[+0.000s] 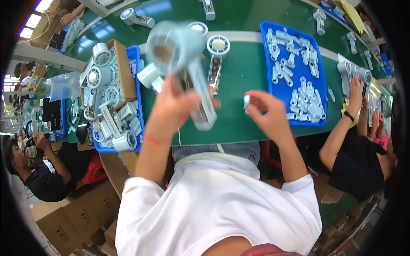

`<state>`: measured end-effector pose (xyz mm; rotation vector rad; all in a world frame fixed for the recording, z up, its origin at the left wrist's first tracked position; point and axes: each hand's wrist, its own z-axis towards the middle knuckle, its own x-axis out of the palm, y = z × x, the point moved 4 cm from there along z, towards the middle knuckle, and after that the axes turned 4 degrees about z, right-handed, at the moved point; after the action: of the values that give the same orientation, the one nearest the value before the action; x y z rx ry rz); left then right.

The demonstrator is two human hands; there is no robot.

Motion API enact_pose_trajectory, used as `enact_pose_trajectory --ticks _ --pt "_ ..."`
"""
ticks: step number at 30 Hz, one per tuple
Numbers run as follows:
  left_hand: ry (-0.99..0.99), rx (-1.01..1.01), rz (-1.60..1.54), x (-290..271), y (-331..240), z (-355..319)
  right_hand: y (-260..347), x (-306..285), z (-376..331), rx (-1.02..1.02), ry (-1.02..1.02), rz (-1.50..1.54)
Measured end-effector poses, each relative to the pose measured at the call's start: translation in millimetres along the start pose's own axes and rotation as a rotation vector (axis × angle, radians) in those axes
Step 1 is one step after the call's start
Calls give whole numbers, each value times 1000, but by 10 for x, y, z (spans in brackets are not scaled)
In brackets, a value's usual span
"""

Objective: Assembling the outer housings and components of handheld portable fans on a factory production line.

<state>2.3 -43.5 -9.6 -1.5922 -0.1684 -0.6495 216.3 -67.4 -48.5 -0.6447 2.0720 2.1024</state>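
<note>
My left hand point(168, 112) is closed round a pale-blue handheld fan point(177, 47), lifted above the table and smeared by motion. Its round head points up and away, and its handle slants down to the right. Between thumb and fingertips, my right hand point(270, 115) pinches a small pale-blue plastic piece point(247, 101), apart from the fan. Beyond the left hand lie more fans: one with a white hub point(218, 45), its handle showing the inside, and one partly hidden fan point(148, 76).
To the right, a blue tray point(270, 68) holds several small pale-blue plastic parts. At left, a cardboard box point(121, 70) of fan parts stands in another blue tray point(136, 55). More fans lie across the green table point(243, 62). Co-workers sit on both sides, one handling a fan point(363, 76).
</note>
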Motion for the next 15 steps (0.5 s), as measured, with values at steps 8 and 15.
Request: enact_pose_trajectory --ticks 8,15 --pt "-174 -172 308 -65 905 -418 -211 239 -101 145 -35 721" --pt "-119 -80 419 -56 1113 -321 -250 491 -237 217 -127 521"
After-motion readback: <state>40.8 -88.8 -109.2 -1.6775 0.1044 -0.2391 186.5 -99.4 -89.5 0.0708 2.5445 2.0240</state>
